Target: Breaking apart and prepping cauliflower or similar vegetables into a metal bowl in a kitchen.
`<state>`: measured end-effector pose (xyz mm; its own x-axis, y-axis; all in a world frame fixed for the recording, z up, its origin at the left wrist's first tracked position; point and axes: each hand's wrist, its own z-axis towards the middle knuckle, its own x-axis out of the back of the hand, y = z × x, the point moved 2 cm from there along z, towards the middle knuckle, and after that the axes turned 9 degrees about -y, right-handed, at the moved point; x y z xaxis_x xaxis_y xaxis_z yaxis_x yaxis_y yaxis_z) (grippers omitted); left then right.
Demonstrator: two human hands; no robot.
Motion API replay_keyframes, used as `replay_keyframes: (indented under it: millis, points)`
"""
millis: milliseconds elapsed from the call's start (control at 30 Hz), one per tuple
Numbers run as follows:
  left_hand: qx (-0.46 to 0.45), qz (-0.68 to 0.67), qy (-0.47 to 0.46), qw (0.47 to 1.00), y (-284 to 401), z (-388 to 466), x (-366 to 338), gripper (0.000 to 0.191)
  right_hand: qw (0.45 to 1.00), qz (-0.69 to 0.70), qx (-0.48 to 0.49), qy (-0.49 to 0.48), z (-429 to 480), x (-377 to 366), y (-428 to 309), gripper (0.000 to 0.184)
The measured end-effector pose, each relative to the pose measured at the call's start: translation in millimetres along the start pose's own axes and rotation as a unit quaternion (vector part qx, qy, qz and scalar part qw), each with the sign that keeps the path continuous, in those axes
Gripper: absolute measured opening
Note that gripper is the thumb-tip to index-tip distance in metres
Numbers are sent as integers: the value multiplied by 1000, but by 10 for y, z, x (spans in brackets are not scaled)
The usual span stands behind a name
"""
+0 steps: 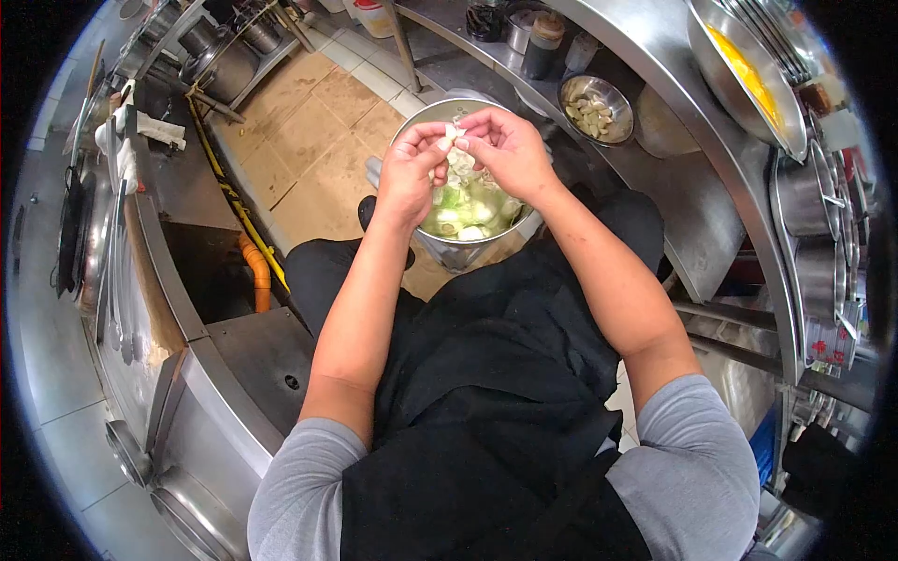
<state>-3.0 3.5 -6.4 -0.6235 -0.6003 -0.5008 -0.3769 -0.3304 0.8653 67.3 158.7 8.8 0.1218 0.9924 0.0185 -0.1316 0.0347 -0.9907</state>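
Between the fingertips of both hands is a small pale garlic clove (456, 133) with bits of papery skin. My left hand (412, 168) pinches it from one side, and my right hand (511, 151) grips it from the other. Directly below them stands a round metal bin (456, 258), holding pale skins and green vegetable scraps (470, 207); my hands cover part of its far rim. To the right, a steel bowl (628, 133) with several garlic cloves (589, 116) rests on the lower shelf.
A steel counter (729, 161) curves along the right, bearing a bowl of yellow liquid (747, 73) and several steel pots (807, 200). Sauce bottles (544, 45) stand on the shelf (691, 238). At left are a stove counter (165, 280), a yellow pipe (242, 210) and an orange pipe (258, 273).
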Motion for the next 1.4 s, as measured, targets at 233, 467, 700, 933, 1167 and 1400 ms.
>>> replay_keyframes:
  millis: [233,467,700,933,1167,1400]
  points:
    - [5,174,81,981,27,-7,-143,20,968,-231,75,61,-48,45,-42,8]
    - [32,125,35,991,8,18,-89,23,971,-215,53,86,-45,41,-130,13]
    - [-3,17,-6,1000,21,14,-70,25,961,-269,14,69,-54,145,-121,11]
    - [-34,195,59,978,29,-13,-140,26,982,-180,34,43,-80,96,-187,9]
    - [-103,302,66,945,-3,-31,-159,20,976,-203,55,57,-67,100,-222,11]
    - [-96,346,66,931,-2,-59,-171,16,976,-198,62,59,-94,67,-244,8]
